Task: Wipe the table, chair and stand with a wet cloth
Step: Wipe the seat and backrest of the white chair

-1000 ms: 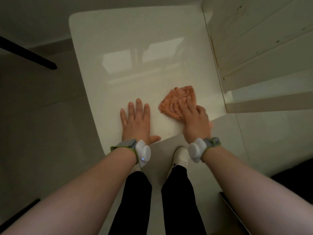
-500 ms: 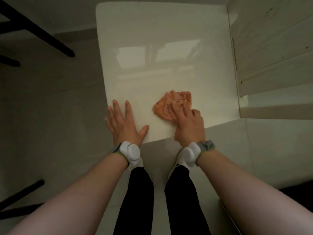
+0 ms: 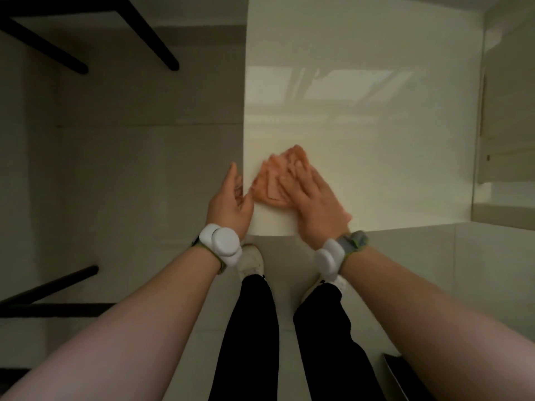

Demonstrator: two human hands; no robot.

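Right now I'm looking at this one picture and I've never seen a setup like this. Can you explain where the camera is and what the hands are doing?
There is no machine here. A person wears a camera on the head, so the single view looks down over their own arms. The white pod on each wrist is a strapped-on device; its purpose I cannot tell. The right hand lies flat on a crumpled orange cloth, pressing it onto the glossy white table near its front left corner. The left hand is open beside the table's left edge, holding nothing. Below are black trousers and white shoes on a pale floor; dark furniture legs show at upper left.
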